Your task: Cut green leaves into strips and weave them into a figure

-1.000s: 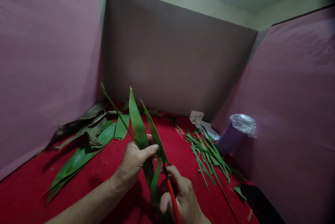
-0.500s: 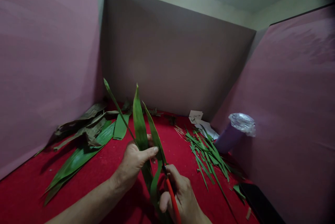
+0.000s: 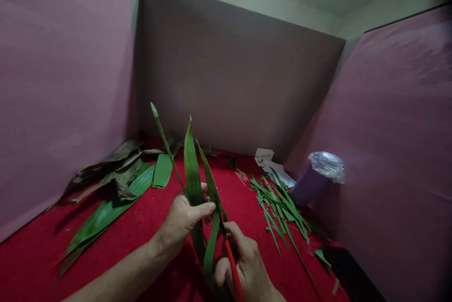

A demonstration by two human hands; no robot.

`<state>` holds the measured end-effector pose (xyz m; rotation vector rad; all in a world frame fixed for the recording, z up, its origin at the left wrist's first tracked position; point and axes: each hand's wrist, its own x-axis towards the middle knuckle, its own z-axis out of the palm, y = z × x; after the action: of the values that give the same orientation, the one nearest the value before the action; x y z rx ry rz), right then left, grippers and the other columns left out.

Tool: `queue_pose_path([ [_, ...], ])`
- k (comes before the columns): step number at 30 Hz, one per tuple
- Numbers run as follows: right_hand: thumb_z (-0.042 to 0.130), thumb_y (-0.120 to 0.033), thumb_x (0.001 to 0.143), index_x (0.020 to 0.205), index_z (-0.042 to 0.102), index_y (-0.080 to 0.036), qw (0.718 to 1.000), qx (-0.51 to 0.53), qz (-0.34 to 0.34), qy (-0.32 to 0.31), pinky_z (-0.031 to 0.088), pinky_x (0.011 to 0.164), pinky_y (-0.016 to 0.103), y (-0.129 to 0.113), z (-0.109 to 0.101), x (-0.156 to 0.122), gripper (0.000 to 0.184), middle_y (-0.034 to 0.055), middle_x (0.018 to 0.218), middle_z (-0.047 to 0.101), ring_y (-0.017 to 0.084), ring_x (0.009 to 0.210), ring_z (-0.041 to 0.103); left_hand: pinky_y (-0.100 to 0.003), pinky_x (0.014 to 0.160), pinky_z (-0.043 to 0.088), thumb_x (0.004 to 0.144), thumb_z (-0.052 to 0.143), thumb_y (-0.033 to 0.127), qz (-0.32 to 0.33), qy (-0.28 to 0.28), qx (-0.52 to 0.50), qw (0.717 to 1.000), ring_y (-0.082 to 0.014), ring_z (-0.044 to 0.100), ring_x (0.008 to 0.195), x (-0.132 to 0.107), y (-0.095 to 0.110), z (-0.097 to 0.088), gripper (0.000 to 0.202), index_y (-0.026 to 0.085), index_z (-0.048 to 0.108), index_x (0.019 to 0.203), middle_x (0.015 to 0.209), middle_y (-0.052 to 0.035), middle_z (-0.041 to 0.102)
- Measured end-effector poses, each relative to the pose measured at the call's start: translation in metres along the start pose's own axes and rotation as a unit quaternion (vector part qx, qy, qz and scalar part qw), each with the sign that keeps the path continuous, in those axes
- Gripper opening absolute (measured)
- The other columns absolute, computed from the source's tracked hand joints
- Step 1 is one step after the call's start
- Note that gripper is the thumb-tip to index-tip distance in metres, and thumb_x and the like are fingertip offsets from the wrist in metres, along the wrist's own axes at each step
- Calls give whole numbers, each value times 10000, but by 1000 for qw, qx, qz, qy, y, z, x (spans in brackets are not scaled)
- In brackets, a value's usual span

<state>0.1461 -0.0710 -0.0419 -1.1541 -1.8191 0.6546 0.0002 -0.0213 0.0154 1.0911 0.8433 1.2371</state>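
Observation:
A long green leaf with a stalk stands upright in my left hand, the thumb pressed across it. My right hand is wrapped round a pair of scissors with red-orange handles. Their dark blades sit at the edge of the leaf's right-hand part, just below my left thumb. A narrow leaf strip curls down between the two hands. How far the blades are apart is too small to make out.
Large green leaves and dried brown leaves lie at the left. Cut green strips are heaped at the right, near thin sticks, white papers, a purple container topped with clear plastic, and a black flat object.
The leaf and its stalk have shifted slightly to the right with my left hand. The scissor blades have moved a little further up into the leaf's right-hand edge.

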Motion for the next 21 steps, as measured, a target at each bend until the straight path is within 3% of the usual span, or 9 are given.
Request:
queue_pose_path([
  [9, 535, -537, 779, 914, 496, -168, 999, 13, -32, 13, 319, 441, 191, 4, -2, 1, 394, -61, 557, 433, 96, 445, 375, -235, 514, 451, 569, 717, 153, -13, -18, -6, 1000, -100, 522, 505, -4, -5, 3, 322, 153, 541, 839, 591, 58, 540],
  [15, 465, -605, 790, 936, 514, -155, 999, -12, -51, 10, 320, 431, 190, 5, -3, 2, 475, -67, 539, 391, 93, 432, 348, -237, 555, 458, 566, 729, 139, -14, -38, -17, 999, -111, 540, 570, -3, -7, 3, 369, 150, 565, 896, 638, 43, 569],
  [21, 370, -618, 825, 936, 503, -140, 997, -36, -63, 14, 290, 391, 202, 6, -2, 0, 508, -79, 461, 371, 95, 374, 328, -193, 629, 446, 673, 700, 214, 38, 3, -19, 999, -98, 556, 670, -2, -4, 0, 234, 183, 631, 895, 730, 24, 626],
])
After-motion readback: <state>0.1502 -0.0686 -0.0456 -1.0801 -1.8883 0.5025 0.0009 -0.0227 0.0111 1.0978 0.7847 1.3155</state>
